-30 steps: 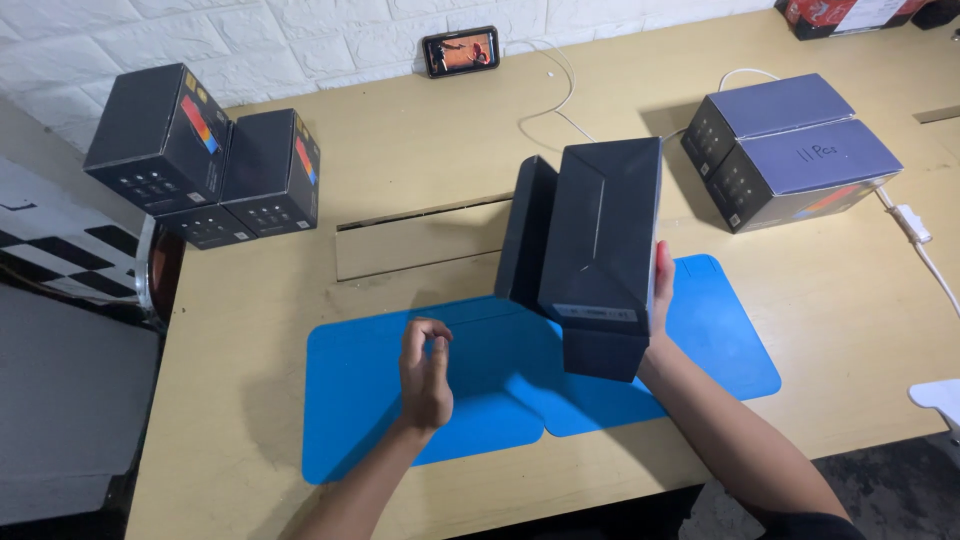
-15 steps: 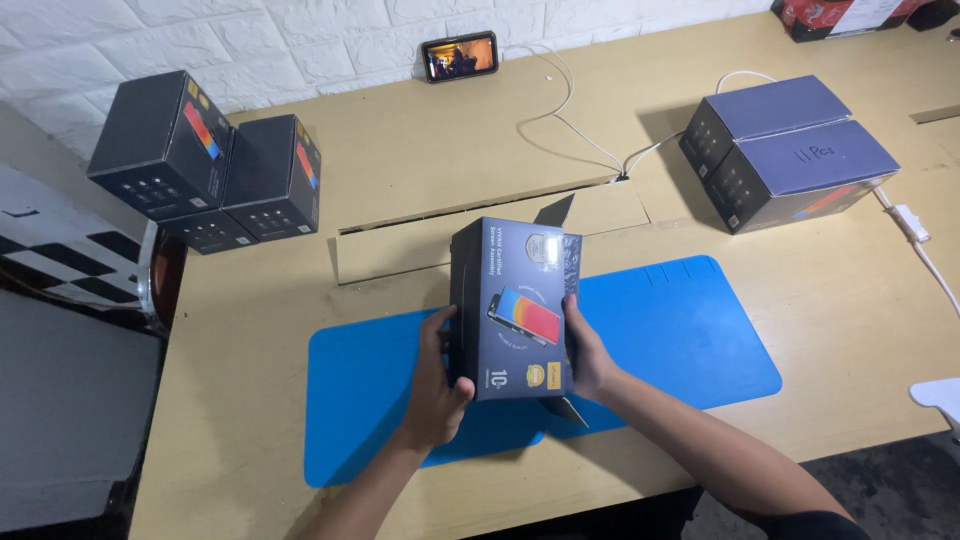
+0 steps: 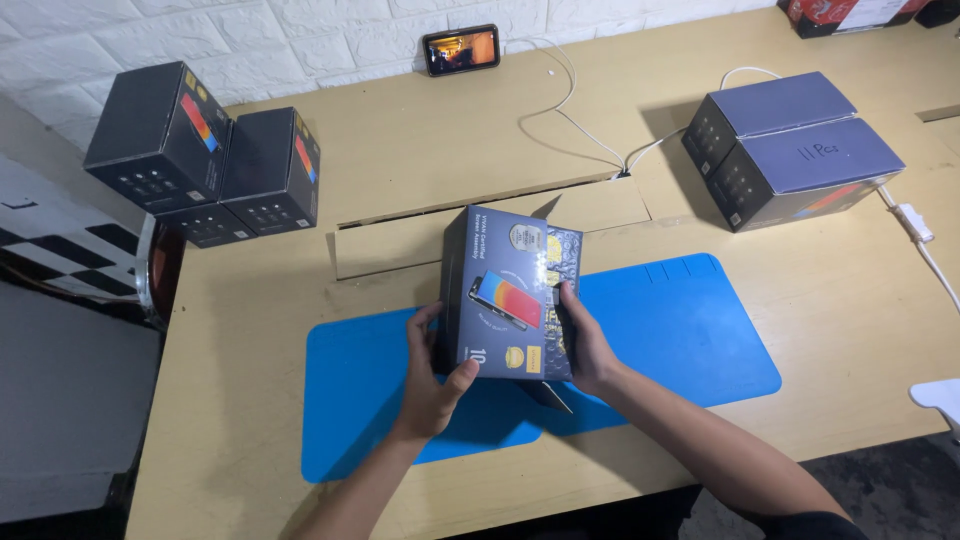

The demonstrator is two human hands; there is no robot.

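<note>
I hold a dark blue printed carton (image 3: 510,290) upright above the blue work mat (image 3: 680,330). Its face carries a picture of a phone and round yellow stickers. My left hand (image 3: 432,375) grips its lower left edge, thumb across the bottom front. On the right side my right hand (image 3: 585,345) clasps it, fingers along the edge. A loose flap hangs under the carton near my right wrist.
Dark cartons (image 3: 205,160) stand stacked at the back left, and two more (image 3: 795,150) lie at the back right. A phone (image 3: 461,49) leans on the white brick wall with a white cable (image 3: 580,110) running from it. A flat cardboard strip (image 3: 400,240) lies behind the mat.
A second ago only my right hand held the carton open and tall; now both hands grip it closed, turned so its printed face looks up at me.
</note>
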